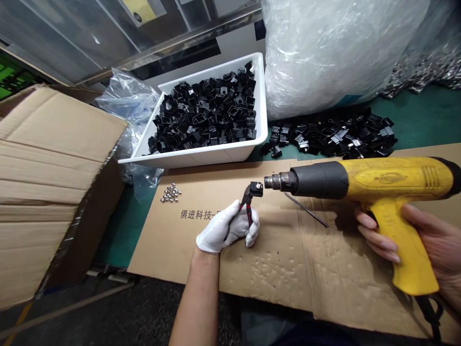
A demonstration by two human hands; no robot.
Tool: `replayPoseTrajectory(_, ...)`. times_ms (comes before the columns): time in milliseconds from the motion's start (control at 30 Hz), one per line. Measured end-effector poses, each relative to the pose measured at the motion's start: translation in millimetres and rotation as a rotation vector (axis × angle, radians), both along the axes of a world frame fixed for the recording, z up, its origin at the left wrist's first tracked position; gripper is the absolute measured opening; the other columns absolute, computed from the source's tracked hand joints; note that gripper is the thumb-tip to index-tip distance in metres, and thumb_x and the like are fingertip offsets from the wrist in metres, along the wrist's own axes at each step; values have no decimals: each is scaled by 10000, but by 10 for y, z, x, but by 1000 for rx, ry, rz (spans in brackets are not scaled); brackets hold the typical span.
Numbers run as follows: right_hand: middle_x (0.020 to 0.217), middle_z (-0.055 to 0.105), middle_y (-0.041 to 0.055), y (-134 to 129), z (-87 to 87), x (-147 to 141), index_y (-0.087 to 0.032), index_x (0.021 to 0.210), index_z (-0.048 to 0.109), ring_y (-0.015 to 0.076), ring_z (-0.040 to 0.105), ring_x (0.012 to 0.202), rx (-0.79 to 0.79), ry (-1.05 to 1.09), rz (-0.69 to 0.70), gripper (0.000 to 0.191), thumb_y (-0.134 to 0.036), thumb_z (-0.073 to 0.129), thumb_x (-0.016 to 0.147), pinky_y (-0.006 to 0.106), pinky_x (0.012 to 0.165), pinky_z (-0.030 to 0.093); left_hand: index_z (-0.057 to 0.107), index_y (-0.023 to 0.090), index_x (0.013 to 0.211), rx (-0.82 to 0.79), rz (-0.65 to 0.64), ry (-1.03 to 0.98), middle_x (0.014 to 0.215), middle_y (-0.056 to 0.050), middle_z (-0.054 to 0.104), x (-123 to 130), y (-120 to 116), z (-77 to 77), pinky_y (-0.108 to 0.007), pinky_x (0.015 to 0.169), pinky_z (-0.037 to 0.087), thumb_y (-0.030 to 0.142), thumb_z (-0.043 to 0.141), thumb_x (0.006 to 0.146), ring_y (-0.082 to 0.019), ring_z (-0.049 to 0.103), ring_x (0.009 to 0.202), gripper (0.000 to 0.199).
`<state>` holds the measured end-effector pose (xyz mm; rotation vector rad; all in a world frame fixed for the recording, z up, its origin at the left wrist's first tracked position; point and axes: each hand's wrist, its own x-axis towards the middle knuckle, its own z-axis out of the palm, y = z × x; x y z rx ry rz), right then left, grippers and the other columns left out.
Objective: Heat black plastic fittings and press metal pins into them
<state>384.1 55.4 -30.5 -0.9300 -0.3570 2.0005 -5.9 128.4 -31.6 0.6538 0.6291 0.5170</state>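
Observation:
My left hand [230, 226], in a white glove, is closed around the red-and-black handles of a pair of pliers [248, 199]. The jaws grip a small black plastic part [256, 190] with a shiny metal piece on it. Bare, my right hand [389, 235] wraps round the handle of a yellow heat gun [396, 180]. Its metal nozzle points left at the black part, with a small gap between them. A thin metal rod [308, 210] lies on the cardboard sheet [266, 269] below the nozzle.
A white bin [201, 158] full of black plastic parts stands behind. More black parts [334, 137] are piled to its right, before a large plastic bag [331, 57]. Small metal pieces [170, 193] lie on the cardboard at left. A cardboard box [54, 182] stands far left.

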Motion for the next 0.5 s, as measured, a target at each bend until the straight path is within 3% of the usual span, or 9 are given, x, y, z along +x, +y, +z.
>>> replayPoseTrajectory(333,672,611,109,13,8,3,-163,1049,788,192,543,521,-59,11,16,398,-469,712,807,288,454,546,672,114,991,-8,-16,7,708,-87,638,-14,-10,3,-335,628,468,640,361,1022,-198,592,590,612)
replayPoseTrajectory(500,807,675,138,5,46,-14,-184,1076,774,181,545,508,-53,-24,-42,399,-444,739,776,291,422,540,667,113,987,-2,-23,13,705,-86,644,-14,0,6,-337,620,468,663,388,1006,-199,591,582,616)
